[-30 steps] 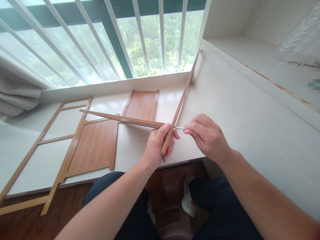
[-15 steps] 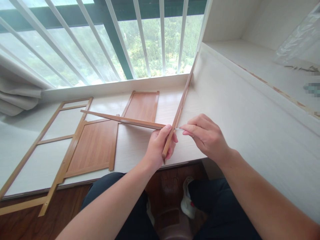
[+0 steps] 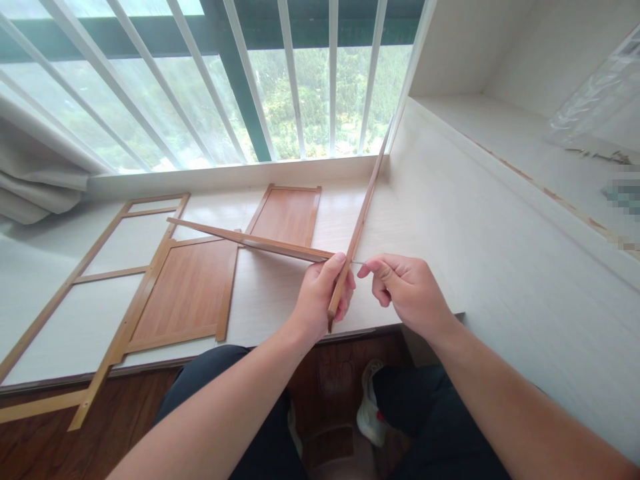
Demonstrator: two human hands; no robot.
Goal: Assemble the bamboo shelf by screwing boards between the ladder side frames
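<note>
My left hand (image 3: 316, 297) is closed around the joint of two wooden parts, its thumb pressed on top. One is a long wooden rail (image 3: 367, 203) that slants up toward the window corner. The other, a thin wooden piece seen edge-on (image 3: 280, 247), runs off to the left and meets the rail at my thumb. On the rail's right side, my right hand (image 3: 414, 288) pinches a thin metal hex key (image 3: 358, 263) between thumb and forefinger. The key's tip touches the rail; the fastener there is hidden.
An open wooden frame (image 3: 110, 275) and two framed wooden panels (image 3: 183, 290) lie on the white ledge (image 3: 273, 300) to the left. Window bars (image 3: 295, 87) rise behind, with a curtain (image 3: 37, 160) at left. A white wall stands close on the right, below a shelf holding clear plastic (image 3: 590, 100).
My right hand has turned at the hex key, its fingers now curled lower and more apart. My left hand keeps its grip, and the view has shifted slightly.
</note>
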